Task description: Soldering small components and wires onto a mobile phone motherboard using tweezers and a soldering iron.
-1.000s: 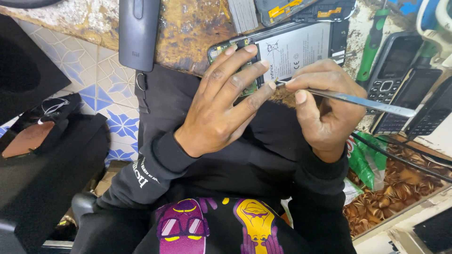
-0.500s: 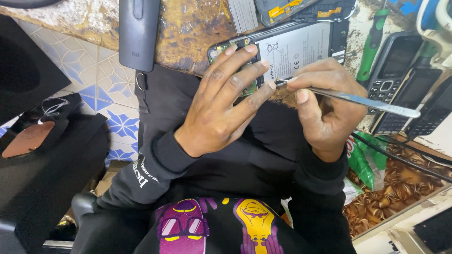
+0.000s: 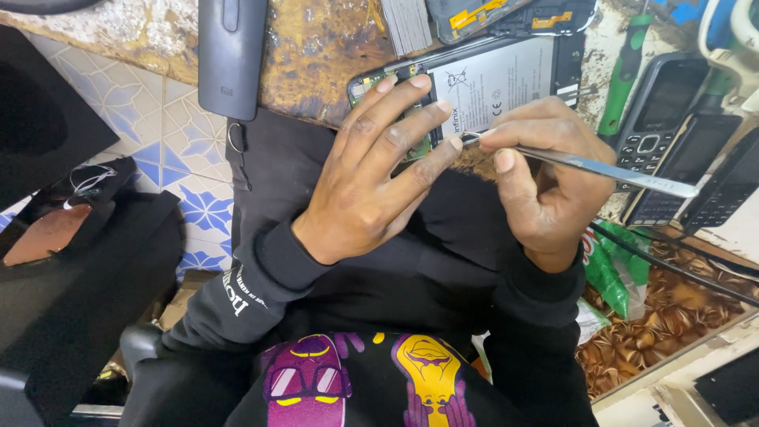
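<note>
The worn brown wooden workbench (image 3: 316, 55) with its stained top fills the upper part of the view, and the person sits close at its edge in a black sweatshirt with a purple and yellow print. On the bench edge lies the opened smartphone (image 3: 490, 87) with its back cover off, showing a large white battery and a green circuit board at its left end. The left hand (image 3: 371, 182) rests on this phone with the fingers spread apart, the fingertips pressing on the circuit board end and on the battery edge. The right hand (image 3: 545, 174) is closed around the thin steel tweezers (image 3: 585, 164), pinching them between thumb and forefinger; their tip touches the lower edge of the phone, just beside the left middle fingertip. To the left on the bench lies a dark grey phone back cover (image 3: 231, 55). On the right stand two black keypad phones (image 3: 660, 119), and near them a green-handled screwdriver (image 3: 624, 75). Below the right hand a green plastic packet (image 3: 613, 273) lies.
</note>
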